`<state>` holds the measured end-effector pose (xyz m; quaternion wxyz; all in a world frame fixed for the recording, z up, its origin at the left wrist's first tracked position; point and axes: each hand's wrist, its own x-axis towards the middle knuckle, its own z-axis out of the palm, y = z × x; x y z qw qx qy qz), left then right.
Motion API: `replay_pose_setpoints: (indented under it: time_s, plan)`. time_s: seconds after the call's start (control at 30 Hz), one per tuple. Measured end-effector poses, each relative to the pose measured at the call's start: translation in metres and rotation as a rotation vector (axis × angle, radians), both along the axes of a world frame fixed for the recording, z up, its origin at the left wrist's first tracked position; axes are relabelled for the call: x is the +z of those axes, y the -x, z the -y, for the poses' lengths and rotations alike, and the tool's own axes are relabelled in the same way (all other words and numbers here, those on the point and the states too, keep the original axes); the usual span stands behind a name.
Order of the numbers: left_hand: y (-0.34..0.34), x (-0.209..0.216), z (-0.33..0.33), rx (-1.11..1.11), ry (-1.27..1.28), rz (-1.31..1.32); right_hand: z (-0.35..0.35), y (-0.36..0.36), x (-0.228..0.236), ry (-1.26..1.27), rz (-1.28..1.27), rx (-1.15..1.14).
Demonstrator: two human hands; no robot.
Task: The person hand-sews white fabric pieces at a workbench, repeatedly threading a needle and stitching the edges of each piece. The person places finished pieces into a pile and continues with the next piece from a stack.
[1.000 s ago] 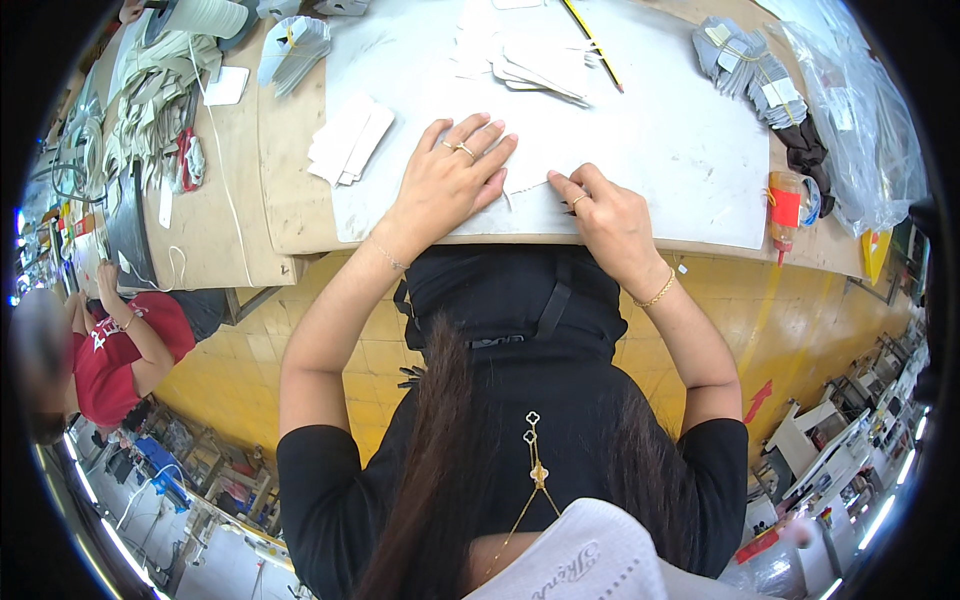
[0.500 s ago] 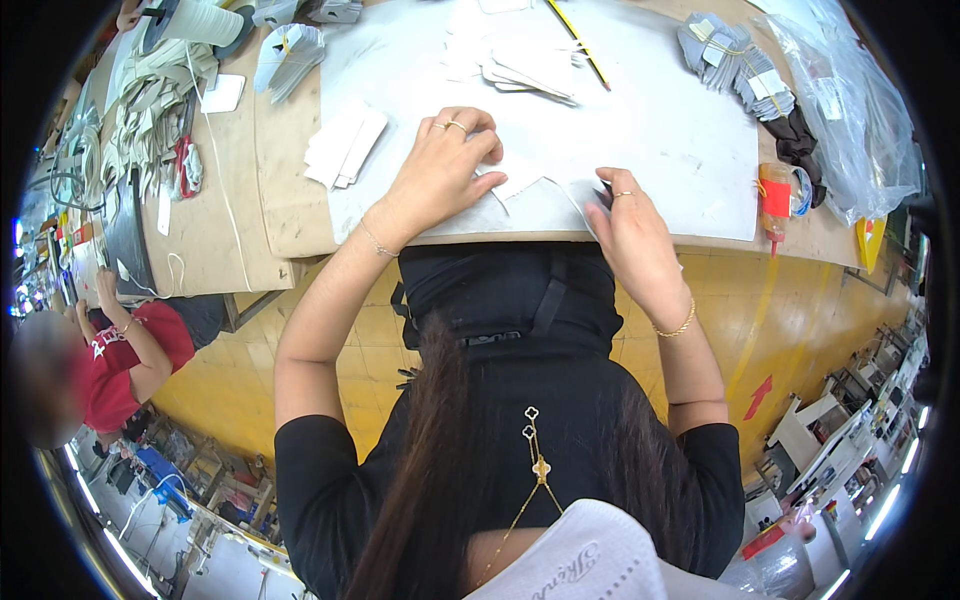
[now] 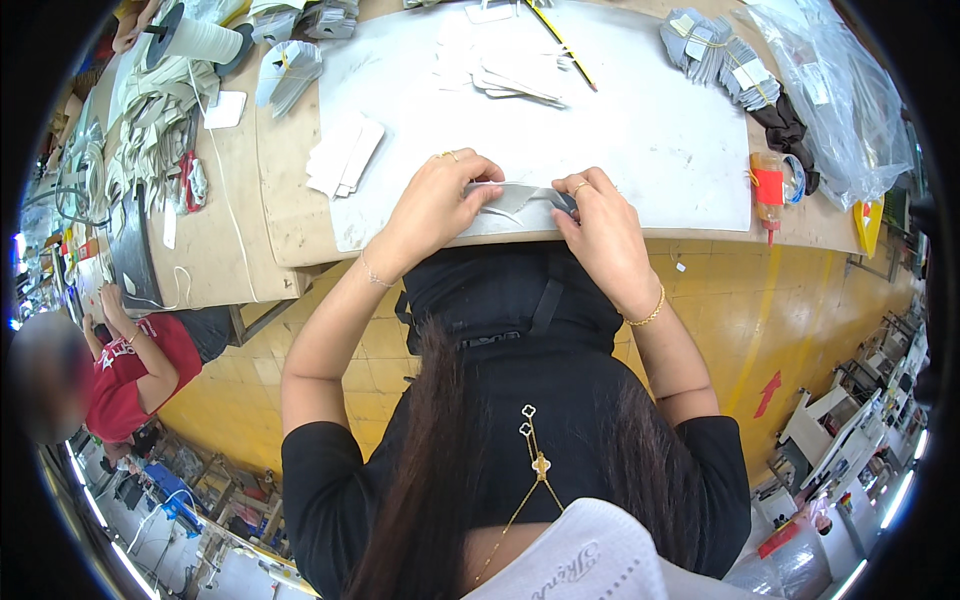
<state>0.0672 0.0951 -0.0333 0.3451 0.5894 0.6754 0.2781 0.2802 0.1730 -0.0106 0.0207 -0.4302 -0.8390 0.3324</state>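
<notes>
Near the front edge of the white work sheet (image 3: 690, 170), my left hand (image 3: 440, 195) pinches a thin grey-and-white cut piece (image 3: 520, 203) between thumb and fingers. The piece is tilted up, and a narrow pale strip curves along its lower side. My right hand (image 3: 603, 225) is closed at the piece's right end, around a small dark tool (image 3: 566, 204). Fingers cover most of that tool, so its kind cannot be made out. A stack of white pieces (image 3: 347, 158) lies left of my left hand. More loose pale pieces (image 3: 515, 78) lie farther back.
A yellow-and-black pencil (image 3: 565, 48) lies at the back. Banded grey bundles (image 3: 745, 75), clear plastic bags (image 3: 850, 110) and a red-banded bottle (image 3: 768, 190) sit at the right. At left are a thread cone (image 3: 205, 40), fabric strips (image 3: 150, 120) and a person in red (image 3: 140, 375).
My right hand has moved left and closed in on the piece. The piece has been lifted and turned, showing its grey face. My left hand has shifted slightly down.
</notes>
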Motion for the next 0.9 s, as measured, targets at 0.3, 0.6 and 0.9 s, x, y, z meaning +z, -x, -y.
replay_pose_setpoints:
  time_s: [0.3,0.6,0.9]
  plan:
    - [-0.004,0.010,0.005,-0.048,-0.058,-0.036,-0.003,0.003,-0.005,-0.097,-0.101,-0.030]
    - [0.014,0.002,-0.060,0.093,-0.178,0.054,-0.034,-0.010,0.002,0.080,-0.153,-0.258]
    - [0.070,-0.022,-0.044,0.349,-0.355,-0.563,-0.066,-0.036,0.051,0.145,-0.495,-0.451]
